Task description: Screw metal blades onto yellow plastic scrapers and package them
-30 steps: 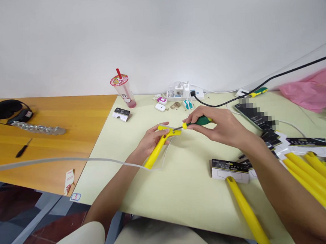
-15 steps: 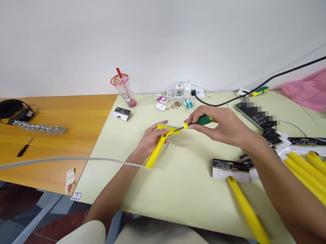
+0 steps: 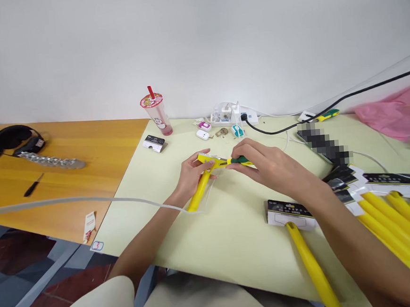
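My left hand grips a yellow scraper by its wide head, the thumb lying on the face of it. The scraper's handle slants down toward me, above the table. In my right hand is a screwdriver with a green and yellow handle, my fingers closed round it. Its short metal shaft points left and its tip meets the right part of the scraper head. Whether the tip sits in a screw is too small to tell.
Nearby lies another scraper with a card sleeve; more yellow scrapers are heaped at right. A drink cup, a power strip and a phone stand or lie toward the wall. A pale cable crosses at left.
My right hand and the screwdriver have moved slightly left, and the hand has turned a little. The scraper head in my left hand has tilted slightly.
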The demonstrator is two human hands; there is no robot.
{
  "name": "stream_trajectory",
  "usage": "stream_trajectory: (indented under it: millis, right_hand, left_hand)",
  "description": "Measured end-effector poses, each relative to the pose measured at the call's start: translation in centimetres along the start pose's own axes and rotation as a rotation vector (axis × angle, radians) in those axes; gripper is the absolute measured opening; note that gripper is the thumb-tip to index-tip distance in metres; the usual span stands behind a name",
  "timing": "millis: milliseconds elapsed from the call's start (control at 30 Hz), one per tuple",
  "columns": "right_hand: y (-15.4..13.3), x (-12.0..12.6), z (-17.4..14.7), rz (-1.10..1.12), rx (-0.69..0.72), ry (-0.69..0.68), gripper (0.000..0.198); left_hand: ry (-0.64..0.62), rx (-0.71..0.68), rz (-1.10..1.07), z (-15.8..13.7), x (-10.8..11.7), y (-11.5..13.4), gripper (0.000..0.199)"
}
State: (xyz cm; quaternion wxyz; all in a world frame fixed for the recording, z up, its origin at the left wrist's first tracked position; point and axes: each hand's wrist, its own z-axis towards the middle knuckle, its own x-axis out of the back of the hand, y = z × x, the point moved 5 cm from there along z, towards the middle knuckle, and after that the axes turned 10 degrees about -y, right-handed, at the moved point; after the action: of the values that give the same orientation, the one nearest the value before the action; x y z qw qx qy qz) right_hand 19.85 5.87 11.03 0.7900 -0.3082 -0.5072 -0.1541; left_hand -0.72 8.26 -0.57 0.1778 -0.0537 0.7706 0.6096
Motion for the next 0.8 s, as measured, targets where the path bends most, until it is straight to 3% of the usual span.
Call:
stream_trajectory:
  millis: [167,367,433,567,733,800]
  right_hand:
    - [-0.3,0.3,-0.1,0.111,0.097,0.014,0.021]
    - [-0.7,1.4,-0.4,-0.184,0.222,0.309,0.023]
    - [-0.8,1.6,-0.4,-0.172,0.23,0.306,0.028]
    - [-0.6,2.2,-0.5,0.065,0.236,0.244,0.045]
    - [-0.1,3.9,-1.4,-0.164,0.228,0.526,0.04]
    - [0.1,4.5,-1.6,-0.171,0.204,0.581,0.042]
  left_hand:
    - [0.024,-0.048,-0.001,-0.2,-0.3,0.8,0.067]
    - [-0.002,-0.101,0.023,-0.4,-1.9,2.1,0.065]
    - [0.008,-0.116,0.03,-0.4,-2.3,2.5,0.065]
    - [0.024,-0.173,0.037,-0.1,-3.0,4.2,0.064]
    - [-0.007,-0.293,0.076,0.2,-4.5,6.8,0.06]
    - [-0.03,-0.345,0.091,0.3,-5.3,7.5,0.058]
